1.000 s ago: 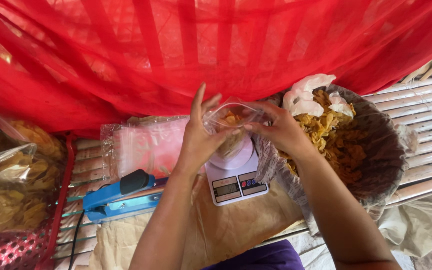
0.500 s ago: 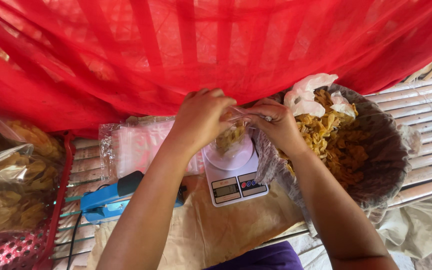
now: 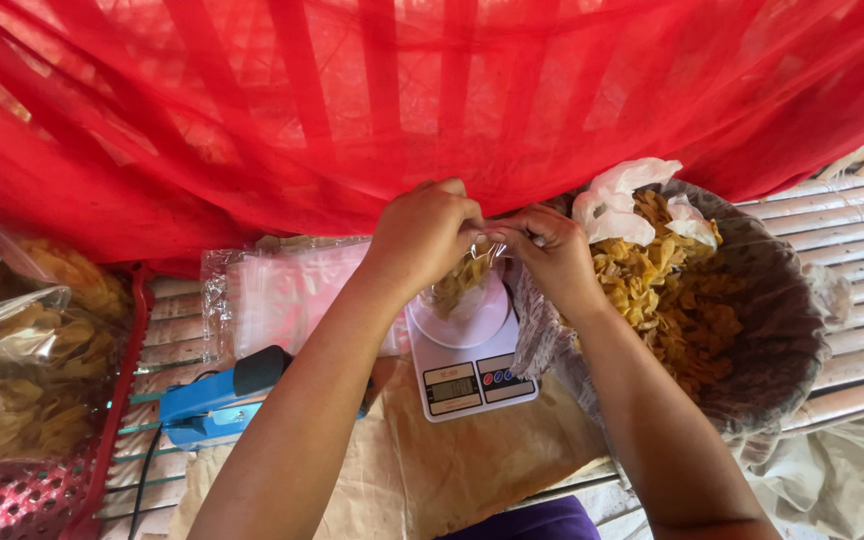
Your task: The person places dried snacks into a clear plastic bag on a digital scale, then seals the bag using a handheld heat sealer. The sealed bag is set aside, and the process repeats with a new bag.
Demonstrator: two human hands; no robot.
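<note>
both hands now pinched together at the bag mouth, fingers no longer spread.
left hand [image 3: 427, 228] and right hand [image 3: 550, 250] grip the clear chip bag [image 3: 462, 280] over the white scale [image 3: 467, 360]; keep the top taut and level.

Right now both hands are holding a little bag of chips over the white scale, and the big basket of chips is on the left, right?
Not quite. The head view shows the basket on the right, not the left. The rest holds: the left hand and right hand hold the bag of chips over the white scale.
</note>
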